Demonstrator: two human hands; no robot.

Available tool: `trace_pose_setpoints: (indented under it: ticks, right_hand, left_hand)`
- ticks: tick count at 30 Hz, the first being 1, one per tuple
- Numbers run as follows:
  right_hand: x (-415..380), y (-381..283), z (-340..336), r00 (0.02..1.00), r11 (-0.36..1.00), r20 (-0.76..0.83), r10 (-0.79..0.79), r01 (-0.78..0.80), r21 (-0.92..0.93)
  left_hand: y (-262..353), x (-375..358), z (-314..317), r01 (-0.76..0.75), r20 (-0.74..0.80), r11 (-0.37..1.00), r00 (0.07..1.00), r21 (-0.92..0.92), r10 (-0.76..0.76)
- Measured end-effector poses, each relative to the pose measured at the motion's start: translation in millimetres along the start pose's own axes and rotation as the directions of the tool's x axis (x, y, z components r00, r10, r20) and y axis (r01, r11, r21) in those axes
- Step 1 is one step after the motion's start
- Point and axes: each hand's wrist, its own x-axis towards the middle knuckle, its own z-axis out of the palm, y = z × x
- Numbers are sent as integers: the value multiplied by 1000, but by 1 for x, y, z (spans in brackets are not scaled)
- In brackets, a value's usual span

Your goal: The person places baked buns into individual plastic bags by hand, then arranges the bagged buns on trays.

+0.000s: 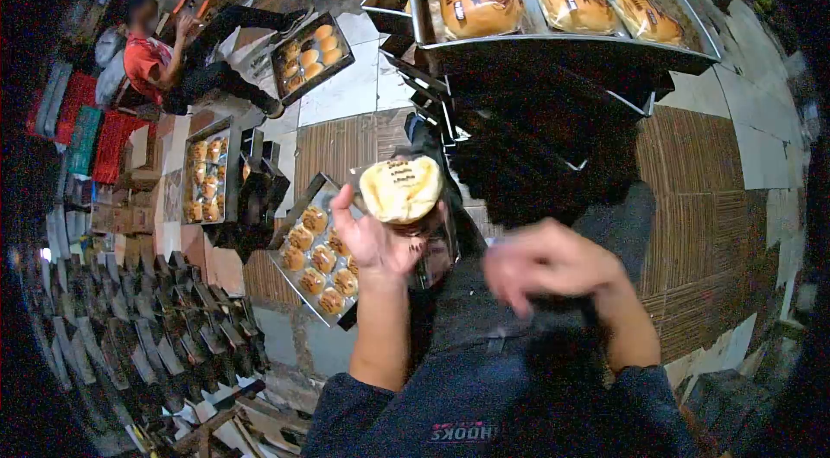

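My left hand [380,243] holds a pale bun [402,192] in a clear printed wrapper in front of my lap, the thumb at its left side and the fingers mostly hidden behind it. Dark printing shows near the bun's upper edge. My right hand [549,263] hovers apart from the bun, to its right and above my dark clothing. Motion smears its bent fingers, so I cannot make out whether anything is between them. Below and left of the bun, a metal tray [298,289] carries several wrapped buns [323,259].
A tray [553,43] of large wrapped buns tops a dark stack ahead. More trays of buns [281,95] [226,211] lie on the tiled floor. Metal pans [156,328] crowd the lower left. Another person [151,60] sits at the upper left beside red and green crates [85,140].
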Motion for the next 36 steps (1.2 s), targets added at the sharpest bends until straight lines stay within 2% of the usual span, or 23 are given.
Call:
trace_pose_setpoints:
  ticks: [1,2,3,4,5,7,8,9,10,11,12,13,15,17,19,21,22,23,27,29,31,35,36]
  right_hand:
    - [9,7,12,883,866,-459,99,-303,-397]
    - [16,3,18,827,818,-549,-121,-230,-527]
    - [24,-2,22,733,739,-589,-340,-179,-649]
    - [30,-12,30,695,826,-599,-397,-13,-563]
    - [30,-18,30,707,716,-489,-512,36,-697]
    - [34,-19,31,600,725,-524,-605,144,-673]
    - [35,-16,32,599,726,-525,-605,144,-673]
    - [35,-9,35,535,855,-702,-471,81,-512]
    - [37,-3,37,456,945,-836,-305,39,-324]
    - [38,4,43,459,945,-834,-306,40,-325]
    - [37,9,51,409,979,-891,-198,117,-165]
    - [38,12,56,371,980,-926,-76,198,-1]
    - [44,-4,45,399,984,-909,-118,169,-54]
    - [46,-34,23,580,770,-662,-474,-92,-631]
    - [44,-14,25,530,723,-596,-603,47,-690]
    - [59,35,27,581,842,-716,-388,-93,-532]
    - [58,56,33,610,963,-779,-145,-94,-253]
    - [59,57,35,613,963,-776,-147,-91,-253]
    - [67,39,30,581,721,-583,-568,8,-693]
    - [77,37,21,548,778,-583,-601,233,-583]
    - [74,32,26,544,855,-668,-509,229,-465]
    - [59,26,30,529,936,-773,-350,231,-265]
    - [60,23,36,457,951,-847,-270,262,-161]
  left_hand:
    - [-3,-4,-2,78,78,997,994,-14,-76]
    - [-10,-7,-10,48,-67,997,997,60,-44]
    - [-24,-9,-4,21,-155,980,988,200,11]
    - [-36,-14,-6,78,-68,993,995,89,-72]
    - [-48,-22,-10,143,21,990,990,-20,-142]
    - [-72,-34,-17,159,-392,913,920,376,2]
    - [-84,-29,-22,-136,-109,686,947,715,302]
    - [-91,-25,-24,-318,-21,545,850,775,526]
    - [-82,-26,-32,-401,161,322,803,857,574]
    - [-70,-28,-42,-467,342,82,745,881,574]
    - [-64,-29,-37,-505,336,138,730,852,595]
    - [-51,-34,-31,-390,403,-147,732,909,549]
    - [-33,-31,-23,-452,518,-275,603,849,607]
    - [-13,-38,-22,-537,653,-397,461,745,602]
    - [3,-41,-29,-536,789,-582,356,612,501]
    - [8,-34,-61,-360,707,-619,484,698,516]
    - [9,-28,-78,-347,604,-511,600,787,524]
    - [9,-25,-80,-367,611,-508,625,779,485]
    - [-5,-16,-53,-327,466,-371,795,869,388]
    - [-9,-6,-45,-380,488,-338,804,861,340]
    - [-18,-2,-31,-441,462,-153,786,885,411]
    - [-28,-7,-23,-493,511,-195,662,848,549]
    - [-32,-11,-22,-478,406,-49,681,877,610]
